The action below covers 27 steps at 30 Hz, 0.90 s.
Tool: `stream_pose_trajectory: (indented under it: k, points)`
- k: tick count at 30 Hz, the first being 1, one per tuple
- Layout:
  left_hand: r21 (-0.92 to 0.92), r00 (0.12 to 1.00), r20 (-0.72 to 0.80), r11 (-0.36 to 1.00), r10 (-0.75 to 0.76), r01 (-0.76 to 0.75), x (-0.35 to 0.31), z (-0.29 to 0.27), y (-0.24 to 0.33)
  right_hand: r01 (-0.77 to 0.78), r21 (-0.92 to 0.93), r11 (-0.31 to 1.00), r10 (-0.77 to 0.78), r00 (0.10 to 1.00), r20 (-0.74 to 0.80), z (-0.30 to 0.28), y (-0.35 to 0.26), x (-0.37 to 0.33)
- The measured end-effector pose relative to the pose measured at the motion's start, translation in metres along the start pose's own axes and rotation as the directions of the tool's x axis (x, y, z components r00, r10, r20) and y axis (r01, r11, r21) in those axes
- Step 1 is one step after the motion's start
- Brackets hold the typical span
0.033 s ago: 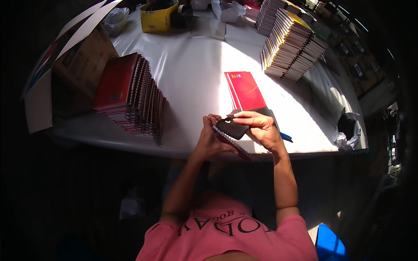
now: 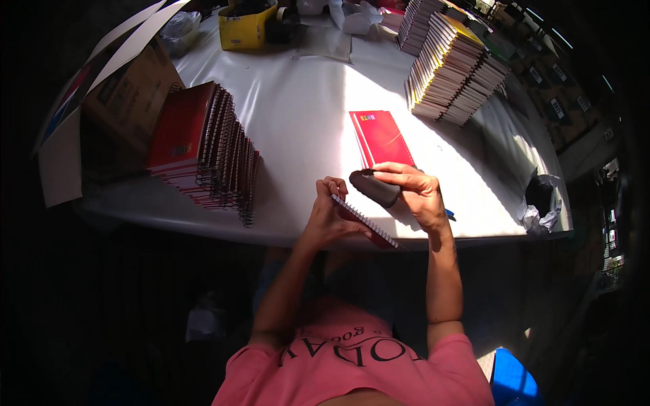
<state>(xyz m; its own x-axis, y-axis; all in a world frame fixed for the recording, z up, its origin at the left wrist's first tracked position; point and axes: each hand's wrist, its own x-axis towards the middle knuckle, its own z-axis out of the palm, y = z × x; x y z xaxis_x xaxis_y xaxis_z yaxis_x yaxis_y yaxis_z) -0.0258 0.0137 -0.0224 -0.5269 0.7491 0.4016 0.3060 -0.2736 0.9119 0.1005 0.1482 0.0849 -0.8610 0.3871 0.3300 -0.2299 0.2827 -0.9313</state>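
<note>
My left hand (image 2: 326,215) grips a red spiral notebook (image 2: 369,225) near the table's front edge. The notebook is tilted, its wire binding facing up and running down to the right. In my right hand (image 2: 421,196) is a dark, smooth object with a rounded end (image 2: 376,188), pinched between thumb and fingers; I cannot make out its kind. It is held just above and to the right of the notebook, apart from the binding. Beyond it, a small pile of red notebooks (image 2: 382,139) lies on the white-covered table (image 2: 298,135).
At left, a tall stack of red spiral notebooks (image 2: 183,132) stands beside an open cardboard box (image 2: 132,98). More stacked notebooks (image 2: 450,74) rise at the far right. A yellow bin (image 2: 247,30) is at the back. A blue object (image 2: 449,214) lies by my right wrist; crumpled plastic (image 2: 540,210) sits at the right edge.
My right hand has moved slightly right, drawing the dark object away from the notebook's binding and turning it. My left hand and its notebook stay nearly in place.
</note>
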Motion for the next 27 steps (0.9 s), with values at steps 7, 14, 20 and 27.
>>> stream_pose_trajectory:
  k: [7, 14, 20, 27]
  points:
    - [-0.403, 0.965, 0.099, 0.877, -0.242, 0.262, -0.002, -0.009, 0.008, -0.133, -0.721, 0.680, -0.141, 0.941, -0.306, -0.063, 0.028, 0.011]
    - [-0.428, 0.924, -0.264, 0.892, -0.278, 0.146, -0.014, -0.003, 0.030, -0.477, -0.862, 0.168, 0.327, 0.853, -0.408, -0.036, 0.041, -0.103]
    - [0.066, 0.894, -0.429, 0.991, 0.134, -0.117, -0.016, 0.009, 0.041, -0.344, -0.698, 0.629, -0.004, 0.896, -0.444, -0.010, 0.025, -0.115]
    - [0.385, 0.887, -0.332, 0.904, 0.322, -0.184, -0.020, 0.008, 0.057, -0.091, -0.858, 0.506, -0.092, 0.983, -0.158, 0.059, -0.044, -0.088]
